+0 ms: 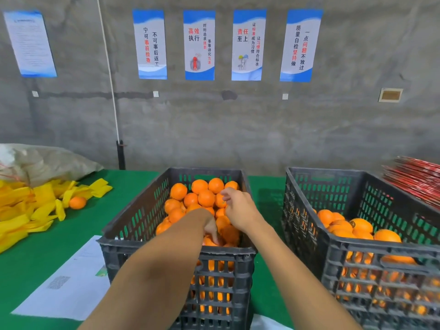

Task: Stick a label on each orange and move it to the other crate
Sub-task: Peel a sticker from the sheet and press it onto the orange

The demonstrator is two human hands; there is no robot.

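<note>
Both my arms reach into the middle crate [133, 225], a dark slatted plastic one standing on the green surface [35, 256] and piled with oranges [206, 197]. My left hand [212, 226] dips down among the fruit near the crate's near wall, fingers pointing downward and touching an orange [209, 241] there; my forearm hides most of the hand, so I cannot tell whether that grip is closed on the fruit or only resting against it. My right hand [239, 208] hovers farther in, over the right side of the heap, its fingers loosely bent with the fingertips just at an orange with a small green spot [221, 201]; I cannot tell whether it is pinching anything.

To the right, apart from the first, stands a second dark crate [307, 225] holding a lower layer of oranges, and one of them, the labelled orange [360, 225], shows a dark round sticker on its left side.

On the left of the surface lies a heap of yellow wrappers [28, 210] with a single loose orange [77, 202] beside it, and a pale sack [47, 160] behind. A white printed sheet [71, 282] lies flat near the left side of the middle crate. At the far right is a stack of red flat packs [414, 179]. Blue-and-white posters [199, 45] hang on the grey wall [214, 129] beyond.
</note>
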